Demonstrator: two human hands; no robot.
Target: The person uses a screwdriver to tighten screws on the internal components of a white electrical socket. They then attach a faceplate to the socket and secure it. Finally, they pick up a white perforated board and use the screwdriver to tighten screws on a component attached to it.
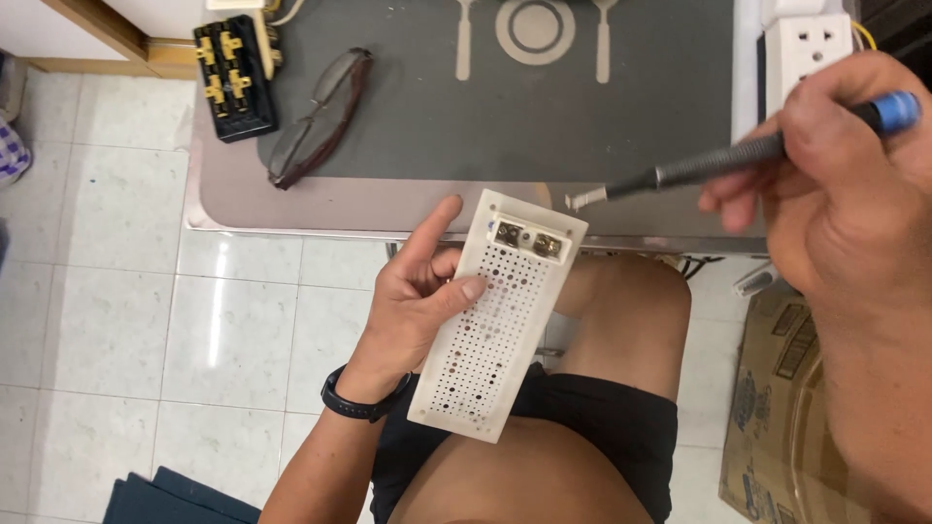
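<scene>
Two hands busy: our left hand (417, 301) grips white perforated board (495, 320); our right hand (835, 175) pinches screwdriver (718, 165), tip just above board; glasses (320, 116) well beyond board.

Folded glasses (320, 116) on grey mat (621, 116); black-yellow terminal block (233, 78) beside; white socket (811, 44); cardboard box (767, 408).

perforated panel (490, 320): matt white plastic | screwdriver (714, 165): knurled metal shaft | table (233, 194): glossy metal
</scene>
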